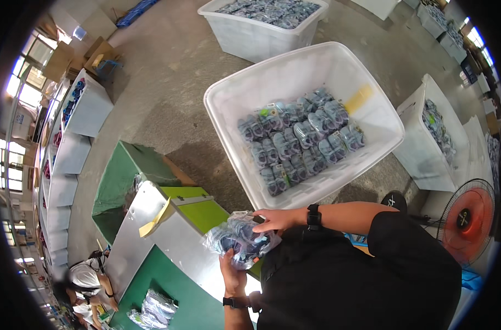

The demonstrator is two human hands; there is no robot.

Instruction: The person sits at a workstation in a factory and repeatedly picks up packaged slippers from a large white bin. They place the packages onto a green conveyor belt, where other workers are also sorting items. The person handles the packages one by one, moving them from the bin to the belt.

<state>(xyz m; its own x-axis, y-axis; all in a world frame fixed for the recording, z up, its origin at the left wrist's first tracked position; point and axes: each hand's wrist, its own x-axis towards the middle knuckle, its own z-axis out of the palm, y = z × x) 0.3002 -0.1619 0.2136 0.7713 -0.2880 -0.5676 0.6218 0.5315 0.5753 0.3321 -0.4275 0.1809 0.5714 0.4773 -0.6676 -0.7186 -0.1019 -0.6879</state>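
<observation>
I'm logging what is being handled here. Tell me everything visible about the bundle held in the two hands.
The bundle is a clump of clear plastic bags, each holding dark blue and pale blue items too small to identify. The film looks thin, crinkled and shiny. It is held in the air over the edge of the grey and green workbench. The left hand grips it from below; the right hand presses on its top right side.

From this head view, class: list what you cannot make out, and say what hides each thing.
- Contents of the clear plastic packet between the left hand and right hand: crumpled glare, only dark-blue shapes.
- Left palm: behind the packet.
- Items bagged in the white bin: too small to identify.
- Person at lower left: cut off by the fisheye rim.
- Red fan: partly lost at the right edge.
</observation>
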